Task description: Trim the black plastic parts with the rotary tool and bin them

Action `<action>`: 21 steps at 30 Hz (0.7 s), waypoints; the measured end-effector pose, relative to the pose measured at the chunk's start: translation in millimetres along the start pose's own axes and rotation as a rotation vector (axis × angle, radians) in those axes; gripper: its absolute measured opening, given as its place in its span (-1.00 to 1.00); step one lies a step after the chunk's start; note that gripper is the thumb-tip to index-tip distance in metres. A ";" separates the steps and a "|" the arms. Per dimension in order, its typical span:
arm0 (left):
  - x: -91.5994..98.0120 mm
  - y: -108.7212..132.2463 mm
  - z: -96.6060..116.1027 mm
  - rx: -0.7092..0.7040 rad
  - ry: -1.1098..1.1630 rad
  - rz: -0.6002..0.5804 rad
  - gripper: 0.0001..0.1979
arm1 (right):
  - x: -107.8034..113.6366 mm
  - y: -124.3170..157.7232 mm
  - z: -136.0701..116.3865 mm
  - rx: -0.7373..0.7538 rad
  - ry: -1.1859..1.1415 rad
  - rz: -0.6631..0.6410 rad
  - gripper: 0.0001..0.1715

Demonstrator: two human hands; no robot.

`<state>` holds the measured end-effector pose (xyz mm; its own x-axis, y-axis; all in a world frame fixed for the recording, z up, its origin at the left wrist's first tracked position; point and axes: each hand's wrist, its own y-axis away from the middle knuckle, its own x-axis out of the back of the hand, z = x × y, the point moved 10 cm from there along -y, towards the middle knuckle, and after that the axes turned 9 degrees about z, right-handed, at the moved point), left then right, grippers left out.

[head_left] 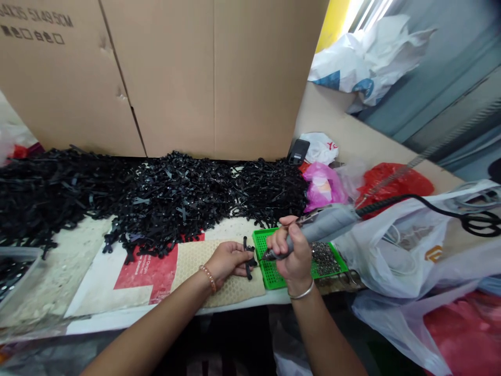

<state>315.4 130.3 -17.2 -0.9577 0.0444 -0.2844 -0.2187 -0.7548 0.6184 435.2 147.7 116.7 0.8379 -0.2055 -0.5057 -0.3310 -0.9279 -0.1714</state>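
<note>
My left hand (228, 261) pinches a few small black plastic pieces (248, 269) above a beige textured mat (191, 261). My right hand (291, 248) is wrapped round a grey electric screwdriver (326, 225), its tip pointing left at the black pieces. Whether the tip touches them I cannot tell. Beneath the right hand lies a green perforated tray (270, 279), with small shiny metal parts (325, 258), likely screws, in its right part. Behind both hands, large heaps of similar black pieces (176, 201) spread over the table.
A big cardboard box (211, 78) stands behind the heaps. On the right are a black phone (299, 150), pink bag (324, 185), red bag (395, 183) and white plastic bag (415, 250). A coiled cable (426, 151) runs up right; scissors (481, 223) hang there. A clear bin (23, 271) sits left.
</note>
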 end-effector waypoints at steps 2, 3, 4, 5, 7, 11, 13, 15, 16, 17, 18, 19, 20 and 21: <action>0.1 0.2 0.4 -0.005 -0.004 -0.004 -0.70 | -7.4 7.4 7.7 -0.039 0.007 -0.024 -0.73; 0.0 0.0 0.2 -0.005 -0.005 -0.008 -0.70 | -8.3 9.7 11.8 -0.050 0.016 -0.020 -0.72; 0.0 -0.4 -0.2 -0.004 -0.006 -0.011 -0.68 | -8.0 11.0 15.7 -0.058 0.022 -0.014 -0.72; -0.1 -0.9 -0.7 -0.003 -0.007 -0.015 -0.67 | -7.0 11.6 18.9 -0.063 0.023 -0.007 -0.72; 0.1 -2.1 -1.4 -0.006 -0.012 -0.019 -0.66 | -5.2 11.3 23.4 -0.071 0.015 0.000 -0.73; -0.3 -3.3 -1.7 -0.020 -0.019 -0.031 -0.64 | -3.8 9.3 25.2 -0.070 0.014 0.004 -0.75; -0.3 -3.4 -2.2 -0.017 -0.018 -0.034 -0.64 | -4.1 9.1 25.3 -0.064 0.025 0.005 -0.74; -0.2 -3.5 -2.5 -0.016 -0.016 -0.036 -0.65 | -4.6 9.4 26.0 -0.062 0.028 0.001 -0.75; -0.4 -3.4 -2.3 -0.017 -0.015 -0.039 -0.65 | -4.8 9.6 26.4 -0.063 0.027 -0.002 -0.75; -0.8 -3.2 -2.1 -0.018 -0.014 -0.042 -0.65 | -4.8 9.8 26.6 -0.062 0.027 -0.005 -0.75; -1.0 -3.0 -2.0 -0.017 -0.012 -0.044 -0.66 | -4.7 9.9 26.6 -0.059 0.028 -0.007 -0.75; -1.1 -2.7 -1.9 -0.016 -0.010 -0.042 -0.66 | -4.6 10.0 26.2 -0.055 0.029 -0.009 -0.75; -1.1 -2.5 -1.9 -0.014 -0.009 -0.040 -0.66 | -4.5 10.2 25.7 -0.051 0.028 -0.010 -0.75; -1.1 -2.2 -1.8 -0.011 -0.010 -0.037 -0.67 | -4.5 10.3 25.1 -0.049 0.026 -0.010 -0.75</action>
<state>317.2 130.7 -19.5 -0.9509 0.0784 -0.2995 -0.2515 -0.7596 0.5998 417.2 146.9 96.0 0.8525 -0.2034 -0.4815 -0.3014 -0.9439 -0.1350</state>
